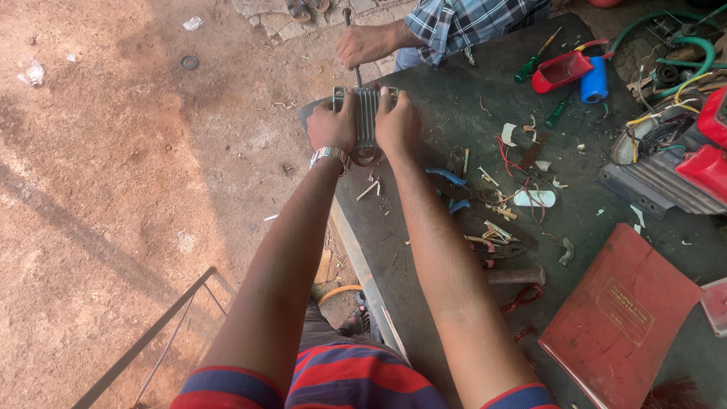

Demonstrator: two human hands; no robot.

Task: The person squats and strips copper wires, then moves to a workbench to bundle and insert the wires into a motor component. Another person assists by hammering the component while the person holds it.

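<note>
Both hands' fingers (342, 113) clamped around finned metal block (367, 113), table (454, 98) corner

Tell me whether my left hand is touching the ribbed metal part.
Touching. The head view shows the left hand gripping the ribbed metal part at its left side, no gap.

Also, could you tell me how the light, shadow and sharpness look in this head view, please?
Head view: soft daylight, no harsh glare; the dirt floor is brighter with one faint diagonal shadow band, the dark table is shaded; both hands, left hand and right hand, on the finned metal part are sharp; wide-angle stretch lengthens the forearms.
</note>
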